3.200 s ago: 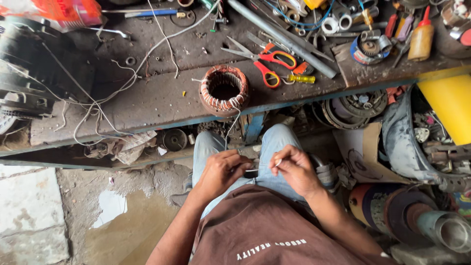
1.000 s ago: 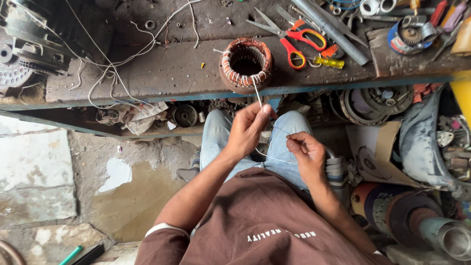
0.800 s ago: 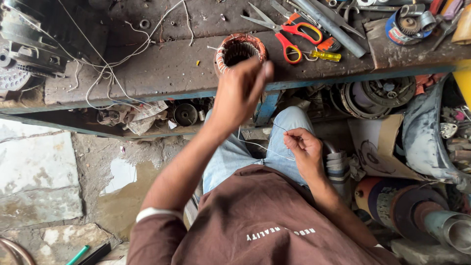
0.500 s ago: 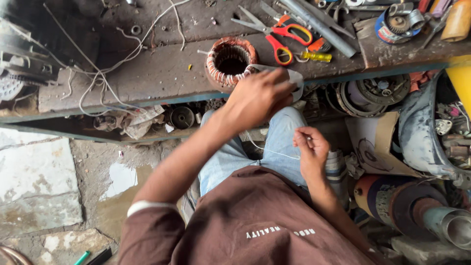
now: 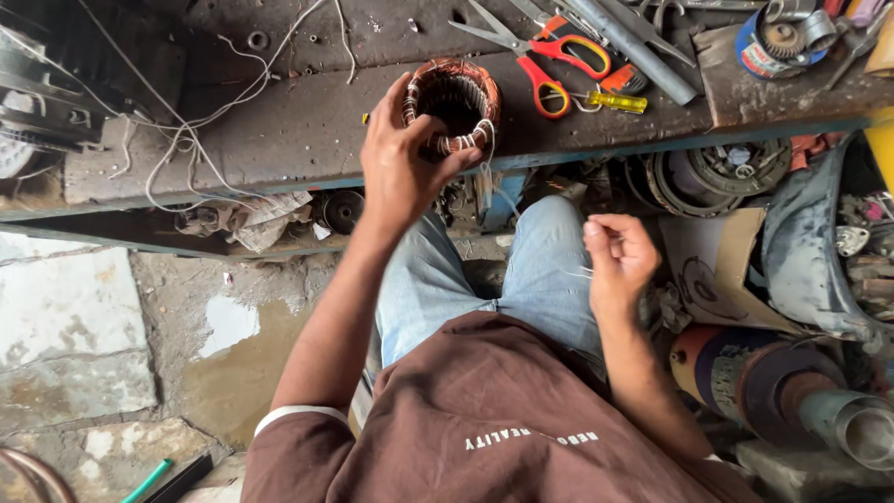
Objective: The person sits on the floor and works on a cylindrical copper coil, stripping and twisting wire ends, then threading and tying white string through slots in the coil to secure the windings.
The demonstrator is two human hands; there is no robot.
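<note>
A round copper-wound motor stator (image 5: 453, 101) stands on the dark workbench (image 5: 307, 130) near its front edge. My left hand (image 5: 400, 163) grips the stator's near left rim, thumb on one side and fingers on the other. White thread hangs from the winding down over the bench edge. My right hand (image 5: 616, 256) hovers above my right knee with fingertips pinched on a thin white thread (image 5: 582, 273). I sit in blue jeans and a brown shirt.
Red-handled scissors (image 5: 545, 58), a yellow screwdriver (image 5: 610, 100) and a metal tube (image 5: 633, 47) lie behind the stator. Loose white wires (image 5: 200, 121) trail over the bench's left. Motor parts, cardboard and metal cylinders (image 5: 792, 391) crowd the floor at right.
My left hand rose from my lap to the bench and took hold of the stator's rim. My right hand stayed over my knee, pinching the thread.
</note>
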